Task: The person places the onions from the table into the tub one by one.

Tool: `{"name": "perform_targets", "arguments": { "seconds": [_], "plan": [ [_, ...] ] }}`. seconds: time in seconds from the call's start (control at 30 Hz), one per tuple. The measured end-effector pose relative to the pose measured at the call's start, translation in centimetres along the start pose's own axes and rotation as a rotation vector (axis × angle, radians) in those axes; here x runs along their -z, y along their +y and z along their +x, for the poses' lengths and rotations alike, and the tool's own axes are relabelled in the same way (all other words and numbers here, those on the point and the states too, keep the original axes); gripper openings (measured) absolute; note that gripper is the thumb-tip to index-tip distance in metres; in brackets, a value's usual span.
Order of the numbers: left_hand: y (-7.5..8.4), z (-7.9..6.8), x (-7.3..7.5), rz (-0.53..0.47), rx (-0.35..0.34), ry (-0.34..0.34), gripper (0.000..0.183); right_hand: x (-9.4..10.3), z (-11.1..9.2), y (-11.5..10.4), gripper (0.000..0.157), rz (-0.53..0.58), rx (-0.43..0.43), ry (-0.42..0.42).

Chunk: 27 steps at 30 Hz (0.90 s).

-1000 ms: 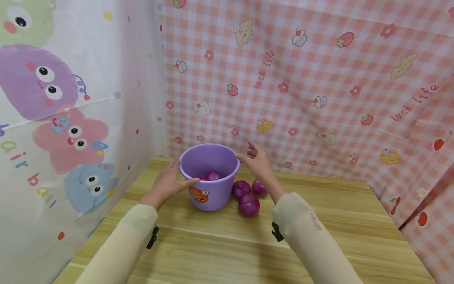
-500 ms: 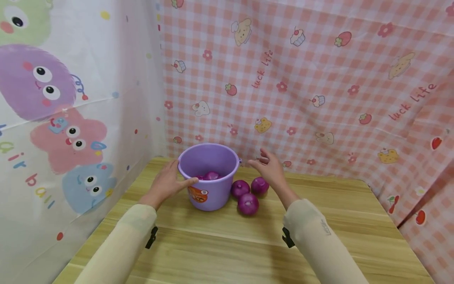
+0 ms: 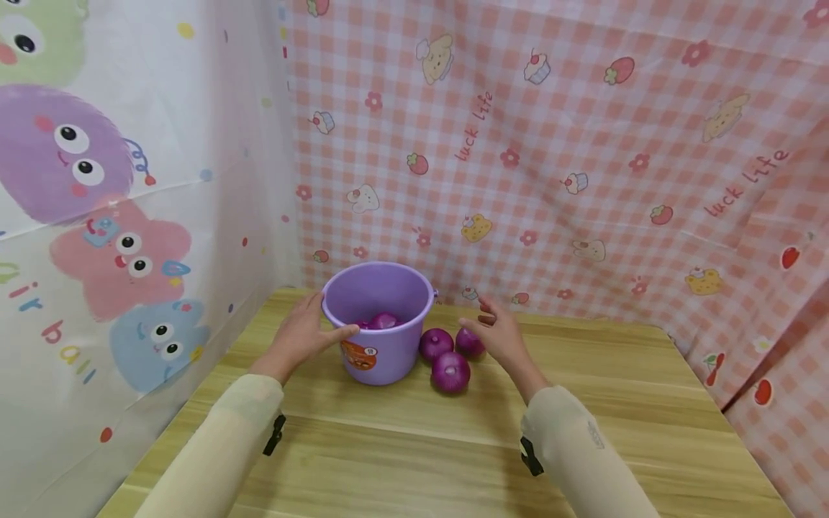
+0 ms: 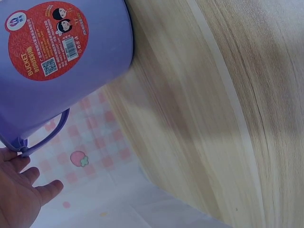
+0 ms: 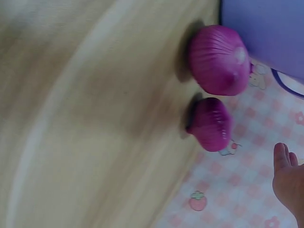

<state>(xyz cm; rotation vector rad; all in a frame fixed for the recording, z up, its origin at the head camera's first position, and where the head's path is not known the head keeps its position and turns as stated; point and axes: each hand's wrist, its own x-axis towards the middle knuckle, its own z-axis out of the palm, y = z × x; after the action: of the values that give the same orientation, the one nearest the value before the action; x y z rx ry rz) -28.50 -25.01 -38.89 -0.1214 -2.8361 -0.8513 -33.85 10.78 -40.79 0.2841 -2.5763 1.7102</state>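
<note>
A purple bucket (image 3: 385,352) with an orange-red label stands upright on the table. My left hand (image 3: 301,334) grips its rim at the left, the thumb lying over the front rim. In the left wrist view, the fingers of that hand (image 4: 19,194) are spread beside the handle hinge. Inside the bucket lie red onions (image 3: 385,321), partly hidden by the wall. Three more sit close together at its right: a front onion (image 3: 450,372), a left onion (image 3: 435,346) and a right onion (image 3: 469,342). My right hand (image 3: 501,337) hovers by the right onion, holding nothing, fingers loosely bent.
The wooden table (image 3: 401,453) reaches toward me and to the right. Behind it hangs a pink checked cloth (image 3: 570,115); a white cartoon-printed cloth (image 3: 246,144) closes off the left side. The bucket's thin handle (image 4: 54,135) hangs at its far side.
My right hand has left the bucket's right rim, moved right, then come down beside the right onion. My left hand has stayed at the bucket's rim.
</note>
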Motion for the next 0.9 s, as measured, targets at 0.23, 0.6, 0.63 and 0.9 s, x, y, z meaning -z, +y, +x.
{"name": "perform_targets", "arguments": {
  "seconds": [0.23, 0.6, 0.63, 0.9],
  "plan": [
    [0.0, 0.0, -0.1, 0.003, -0.013, 0.010, 0.107, -0.9, -1.0, 2.2, 0.078, -0.035, -0.033, 0.010],
    [0.1, -0.1, 0.0, 0.001, -0.018, 0.019, 0.103, -2.3, -2.1, 5.2, 0.074, -0.021, -0.069, -0.001],
    [0.1, -0.1, 0.0, 0.001, -0.019, 0.019, 0.103, -2.4, -2.1, 5.3, 0.074, -0.026, -0.070, -0.008],
    [0.1, -0.1, 0.1, 0.009, -0.006, 0.012, 0.104, -3.3, -2.8, 6.4, 0.079, -0.045, -0.075, -0.067]
  ]
}}
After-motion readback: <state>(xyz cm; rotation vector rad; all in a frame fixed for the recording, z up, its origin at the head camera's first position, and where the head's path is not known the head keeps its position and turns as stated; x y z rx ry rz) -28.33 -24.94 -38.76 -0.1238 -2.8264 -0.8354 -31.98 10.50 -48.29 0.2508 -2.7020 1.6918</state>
